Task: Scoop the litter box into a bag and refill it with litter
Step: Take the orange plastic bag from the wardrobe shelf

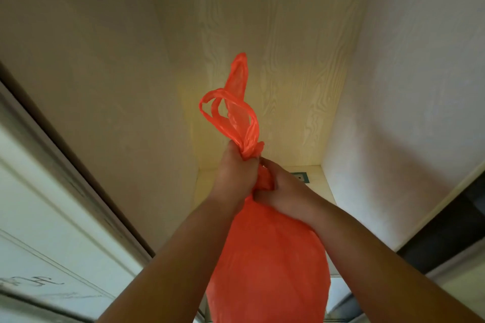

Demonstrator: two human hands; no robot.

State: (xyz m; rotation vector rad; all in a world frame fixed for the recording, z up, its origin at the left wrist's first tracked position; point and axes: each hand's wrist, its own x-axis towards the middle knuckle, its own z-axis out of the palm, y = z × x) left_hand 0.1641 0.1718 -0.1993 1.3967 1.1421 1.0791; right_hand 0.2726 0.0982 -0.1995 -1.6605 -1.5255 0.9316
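Centrally, an orange plastic bag (267, 262) hangs full and rounded between two bare forearms, its body reaching down to the lower edge of the view. Above the bulging body, the bag's neck is gathered and twisted into a narrow rope. The left hand (235, 176) is curled tightly round the upper part of this neck, thumb side up, just below the point where the bag's handle loops (231, 113) rise free. The right hand (282, 189) grips the neck directly below and to the right of the left hand, its fingers wrapped round the bunched plastic so that the two hands touch. Above the left hand, the handle loops stand upright and splay slightly, one tall tongue of plastic pointing up behind two curved straps. Behind the bag, a pale wood-grain panel (288, 60) forms the back of a recess, with plain light walls to either side of it. Just right of the right hand, a small dark square fitting (300, 177) lies on the recess ledge. Left of the bag, a white panelled door (39, 217) with a dark frame runs diagonally.
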